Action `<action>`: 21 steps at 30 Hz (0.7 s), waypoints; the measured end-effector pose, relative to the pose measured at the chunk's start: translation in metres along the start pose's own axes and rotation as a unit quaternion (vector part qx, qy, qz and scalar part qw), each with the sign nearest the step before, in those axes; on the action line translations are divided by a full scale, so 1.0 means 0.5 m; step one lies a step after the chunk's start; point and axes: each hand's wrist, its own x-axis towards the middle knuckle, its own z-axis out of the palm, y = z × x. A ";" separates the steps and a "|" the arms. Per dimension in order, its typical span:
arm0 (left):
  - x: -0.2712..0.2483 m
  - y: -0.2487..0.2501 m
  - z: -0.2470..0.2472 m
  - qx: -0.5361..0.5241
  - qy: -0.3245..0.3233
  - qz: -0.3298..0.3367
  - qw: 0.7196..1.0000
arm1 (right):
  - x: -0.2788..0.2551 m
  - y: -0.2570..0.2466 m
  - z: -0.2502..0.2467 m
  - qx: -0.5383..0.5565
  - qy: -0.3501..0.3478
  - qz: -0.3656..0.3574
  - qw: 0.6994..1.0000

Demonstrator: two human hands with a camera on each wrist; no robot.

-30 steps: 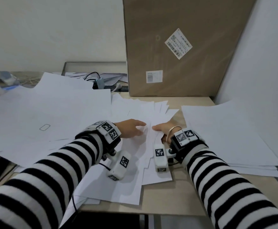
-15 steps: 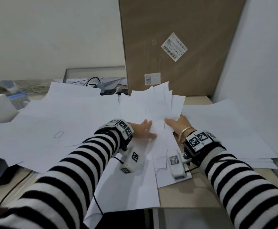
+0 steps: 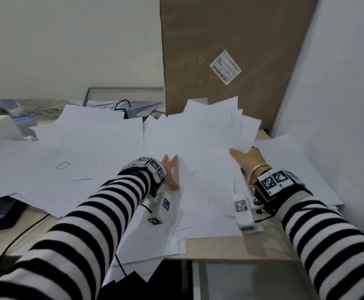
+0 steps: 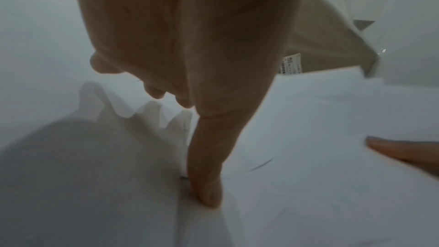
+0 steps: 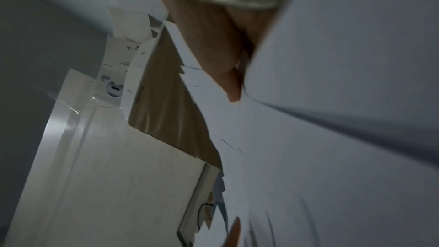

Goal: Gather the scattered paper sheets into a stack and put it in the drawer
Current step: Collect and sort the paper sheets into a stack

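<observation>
Desk (image 3: 220, 247): right hand (image 3: 249, 158) grips paper sheets (image 3: 209, 137) (fanned); left hand (image 3: 170, 173) presses.

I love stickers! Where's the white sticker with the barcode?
In the head view, the white barcode sticker sits tilted on the big cardboard box, upper right, above the fanned paper sheets.
</observation>
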 end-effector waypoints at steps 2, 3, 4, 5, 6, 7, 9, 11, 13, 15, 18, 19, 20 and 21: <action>-0.011 0.019 -0.003 -0.007 0.004 0.023 1.000 | -0.012 0.005 -0.004 -0.083 -0.059 0.020 0.995; -0.016 0.030 -0.004 -0.012 0.004 0.041 0.999 | -0.017 0.007 -0.005 -0.121 -0.086 0.027 0.989; -0.020 0.042 -0.005 -0.013 0.001 0.062 0.998 | -0.021 0.008 -0.007 -0.159 -0.105 0.033 0.981; -0.024 0.053 -0.005 -0.006 -0.006 0.081 0.997 | -0.024 0.008 -0.010 -0.199 -0.112 0.044 0.973; -0.026 0.065 -0.002 0.004 -0.011 0.098 0.995 | -0.029 0.006 -0.012 -0.242 -0.116 0.053 0.962; -0.027 0.074 0.001 0.015 -0.015 0.109 0.994 | -0.032 0.007 -0.012 -0.279 -0.117 0.063 0.951; -0.030 0.089 0.014 0.033 -0.023 0.117 0.992 | -0.037 0.014 -0.008 -0.313 -0.119 0.071 0.940; -0.031 0.097 0.032 0.043 -0.017 0.122 0.991 | -0.039 0.021 -0.002 -0.281 -0.105 0.056 0.952; -0.026 0.094 0.042 0.045 -0.005 0.116 0.992 | -0.035 0.021 -0.002 -0.208 -0.083 0.043 0.974; -0.027 0.082 0.038 0.037 -0.001 0.103 0.994 | -0.035 0.011 -0.009 -0.146 -0.063 0.036 0.987; -0.030 0.061 0.027 0.050 0.015 0.076 0.996 | -0.034 -0.003 -0.030 -0.092 -0.034 0.019 0.995; -0.030 0.051 0.026 0.052 0.018 0.060 0.997 | -0.032 -0.005 -0.037 -0.082 -0.024 0.017 0.996; -0.033 0.041 0.024 0.052 0.021 0.043 0.997 | -0.033 -0.009 -0.047 -0.070 -0.014 0.012 0.997; -0.035 0.033 0.022 0.050 0.021 0.032 0.998 | -0.033 -0.012 -0.058 -0.056 -0.003 0.012 0.998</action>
